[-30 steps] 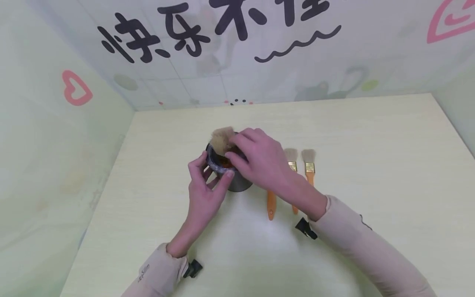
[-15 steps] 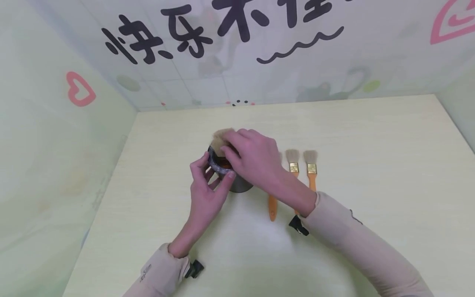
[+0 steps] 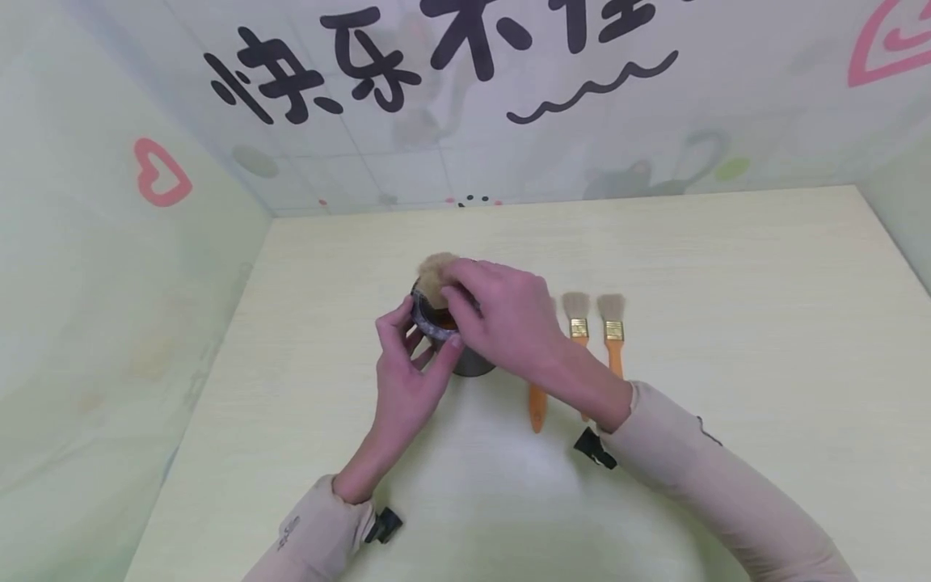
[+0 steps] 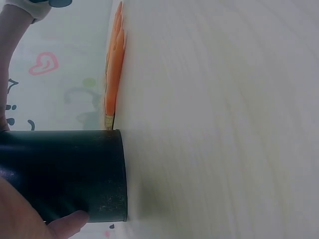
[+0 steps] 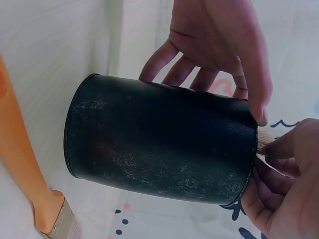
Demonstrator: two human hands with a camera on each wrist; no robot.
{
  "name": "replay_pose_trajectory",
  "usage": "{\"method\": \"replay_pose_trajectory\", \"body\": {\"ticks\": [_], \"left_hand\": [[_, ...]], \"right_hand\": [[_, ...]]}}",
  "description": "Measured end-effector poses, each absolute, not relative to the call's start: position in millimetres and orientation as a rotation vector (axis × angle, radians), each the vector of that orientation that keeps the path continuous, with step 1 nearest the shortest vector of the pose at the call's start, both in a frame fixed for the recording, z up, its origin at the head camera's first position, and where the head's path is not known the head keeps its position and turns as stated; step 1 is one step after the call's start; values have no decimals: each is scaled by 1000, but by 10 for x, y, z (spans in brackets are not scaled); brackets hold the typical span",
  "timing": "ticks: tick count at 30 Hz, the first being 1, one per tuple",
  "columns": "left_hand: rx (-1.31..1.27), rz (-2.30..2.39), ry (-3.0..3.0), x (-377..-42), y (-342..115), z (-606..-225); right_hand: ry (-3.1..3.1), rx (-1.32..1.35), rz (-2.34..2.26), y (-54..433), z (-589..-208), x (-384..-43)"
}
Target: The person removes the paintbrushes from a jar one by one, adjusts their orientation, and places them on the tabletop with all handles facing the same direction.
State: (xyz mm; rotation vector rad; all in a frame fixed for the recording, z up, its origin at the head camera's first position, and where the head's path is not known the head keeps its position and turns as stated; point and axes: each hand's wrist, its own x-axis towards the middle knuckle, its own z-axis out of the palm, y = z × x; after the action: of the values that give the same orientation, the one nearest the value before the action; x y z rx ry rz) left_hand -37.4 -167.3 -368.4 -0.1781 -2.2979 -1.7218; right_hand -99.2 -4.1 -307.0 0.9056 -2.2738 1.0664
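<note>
A dark cylindrical can (image 3: 473, 366) stands on the table, its dark side filling much of the right wrist view. Spread around it near the mouth, the fingers and thumb of my left hand (image 3: 409, 368) grip the can. My right hand (image 3: 515, 315) is at the opening, thumb and fingertips pinching the tan bristles of a paintbrush (image 3: 434, 279). Those bristles stick up out of the mouth, and something orange shows inside the can. The wall of the can hides the brush's lower part in the right wrist view.
Three more paintbrushes lie to the right of the can: one with its orange handle (image 3: 537, 408) partly under my right forearm, then a middle brush (image 3: 577, 314) and a right-hand brush (image 3: 613, 327). A printed wall (image 3: 407, 162) closes off the back of the table (image 3: 727, 323).
My right hand has shifted slightly over the bristles, covering more of them than a second ago. The left hand keeps its grip on the can, and the other brushes lie unmoved.
</note>
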Motion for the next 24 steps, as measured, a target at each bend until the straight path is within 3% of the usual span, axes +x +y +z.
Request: {"method": "replay_pose_trajectory", "body": {"ticks": [24], "left_hand": [[-166, -1722, -2289, -387, -1659, -3674]], "right_hand": [[-1828, 807, 1374, 220, -2800, -952]]}}
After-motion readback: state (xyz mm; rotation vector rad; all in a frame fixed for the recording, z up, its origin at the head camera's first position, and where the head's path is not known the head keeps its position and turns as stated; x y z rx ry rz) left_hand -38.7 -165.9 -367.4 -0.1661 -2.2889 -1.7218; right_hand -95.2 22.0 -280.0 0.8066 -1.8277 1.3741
